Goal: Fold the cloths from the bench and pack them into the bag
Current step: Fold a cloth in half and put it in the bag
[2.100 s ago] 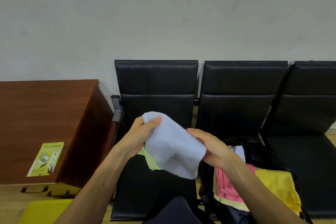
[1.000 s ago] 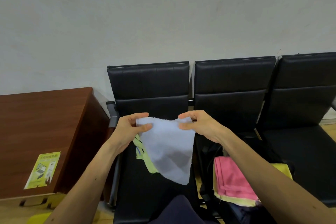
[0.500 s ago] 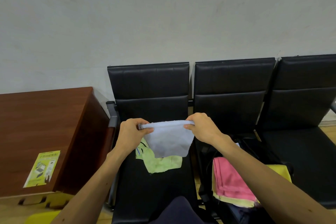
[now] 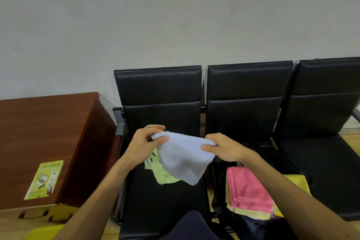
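One head-worn wide-angle view, looking forward and down from close above the bench (image 4: 249, 87). The wall (image 4: 175, 15) fills 12 o'clock; the desk (image 4: 39, 122) sits at 9 o'clock.

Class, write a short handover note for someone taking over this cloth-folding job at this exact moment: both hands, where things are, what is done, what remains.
Left hand: pinches one top corner of the pale blue cloth.
Right hand: pinches the other corner; the cloth hangs between them above the bench.
Green cloth: crumpled and unfolded on the left seat.
Done: Pink cloth lies folded on a pale yellow one at the bag on the middle seat, with a yellow cloth beside it.
Left: finish folding the blue cloth and pack it, then fold and pack the green.
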